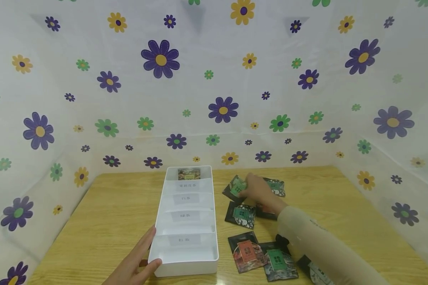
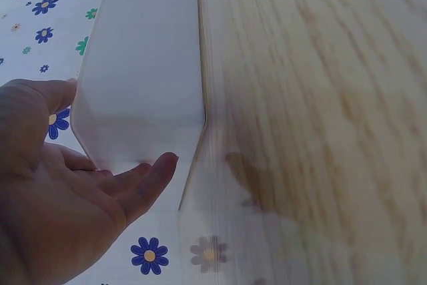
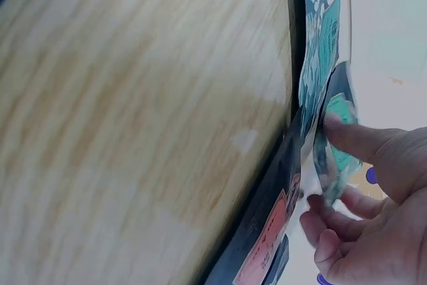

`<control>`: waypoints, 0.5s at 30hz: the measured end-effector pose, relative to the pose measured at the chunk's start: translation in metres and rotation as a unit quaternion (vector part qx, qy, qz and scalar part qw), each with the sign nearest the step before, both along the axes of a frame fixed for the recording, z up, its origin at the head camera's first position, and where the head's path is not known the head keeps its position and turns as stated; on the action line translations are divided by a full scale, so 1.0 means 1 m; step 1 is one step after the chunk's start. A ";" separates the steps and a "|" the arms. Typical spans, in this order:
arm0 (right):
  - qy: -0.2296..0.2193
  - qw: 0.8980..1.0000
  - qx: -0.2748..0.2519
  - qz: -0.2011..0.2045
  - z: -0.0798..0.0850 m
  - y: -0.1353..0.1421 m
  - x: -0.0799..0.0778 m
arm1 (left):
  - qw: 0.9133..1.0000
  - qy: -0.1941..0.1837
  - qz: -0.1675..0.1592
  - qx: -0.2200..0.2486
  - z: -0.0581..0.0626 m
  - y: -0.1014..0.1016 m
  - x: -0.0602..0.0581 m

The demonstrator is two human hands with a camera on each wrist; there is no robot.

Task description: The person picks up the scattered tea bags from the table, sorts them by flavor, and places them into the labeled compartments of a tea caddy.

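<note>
A long white divided box (image 1: 186, 268) stands on the wooden table, its compartments marked with paper labels. My left hand (image 1: 135, 259) rests against the box's near left corner, thumb at the front and fingers along the side; in the left wrist view the fingers (image 2: 157, 171) look extended. My right hand (image 1: 259, 190) pinches a dark tea packet with a green label (image 1: 234, 186) at the back, right of the box. In the right wrist view the thumb lies over the green label (image 3: 341, 145), with fingers behind. One packet (image 1: 189, 174) lies in the farthest compartment.
Around my right hand lie a black-and-white floral packet (image 1: 240, 215), another behind it (image 1: 276, 187) and a partly covered one (image 1: 266, 213). Nearer are a red-labelled packet (image 1: 247, 252), a green-labelled one (image 1: 279, 261) and one under the sleeve (image 1: 317, 273). Flowered cloth surrounds the table.
</note>
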State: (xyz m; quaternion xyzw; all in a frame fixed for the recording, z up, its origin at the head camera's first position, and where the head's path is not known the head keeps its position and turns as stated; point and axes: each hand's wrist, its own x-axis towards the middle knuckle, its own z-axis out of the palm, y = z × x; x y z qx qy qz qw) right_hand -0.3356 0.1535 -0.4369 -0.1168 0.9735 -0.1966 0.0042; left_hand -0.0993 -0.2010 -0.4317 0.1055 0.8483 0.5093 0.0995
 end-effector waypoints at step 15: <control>0.014 0.988 -0.151 0.025 0.007 0.004 -0.006 | 1.000 0.016 -0.006 -0.005 0.000 0.001 -0.001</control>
